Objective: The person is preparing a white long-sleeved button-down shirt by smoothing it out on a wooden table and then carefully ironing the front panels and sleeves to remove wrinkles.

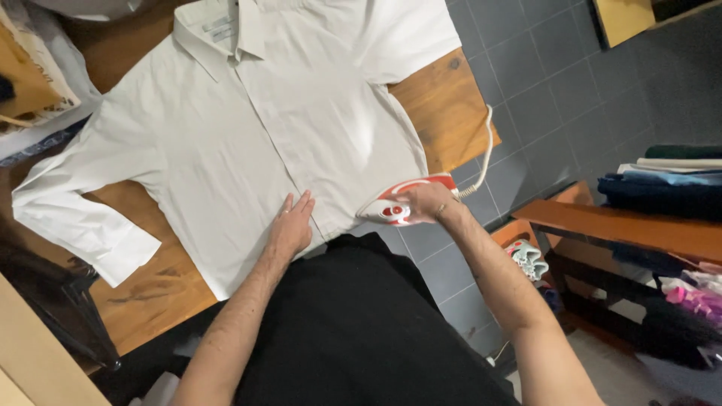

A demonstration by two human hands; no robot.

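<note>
Meanwhile right hand (427,201) grips iron (397,203); left hand (292,225) flattens shirt (248,128).

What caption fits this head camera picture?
Left hand flattens a white button-up cotton shirt on a wooden table while right hand grips a red-and-white iron.

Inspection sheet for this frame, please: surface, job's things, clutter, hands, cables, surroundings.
Surface: wooden table, mostly covered.
Job's things: white shirt spread flat, front up; red-and-white iron at its lower edge.
Clutter: bag at the table's far corner.
Hands: left hand pressed flat on the shirt; right hand gripping the iron.
Cables: white cord trailing off the table edge.
Surroundings: grey tiled floor; shelf with folded clothes.
</note>
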